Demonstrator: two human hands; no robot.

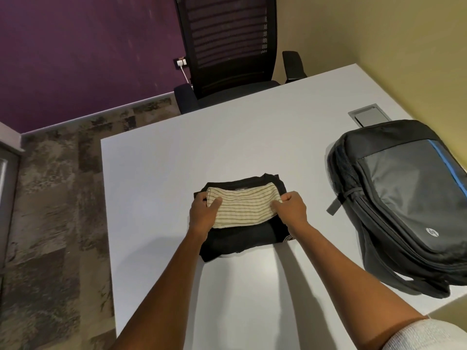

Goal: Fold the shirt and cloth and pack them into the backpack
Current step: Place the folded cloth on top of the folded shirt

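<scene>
HP logo on backpack, hands gripping folded cloth, shirt

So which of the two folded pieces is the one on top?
The cream striped cloth is on top. It lies on the folded black shirt, which rests on the white table. The left hand and right hand grip the stack's sides.

Bare table lies open to the left of and beyond the folded shirt. A strip between shirt and backpack stays passable; a chair blocks the far edge.
</scene>
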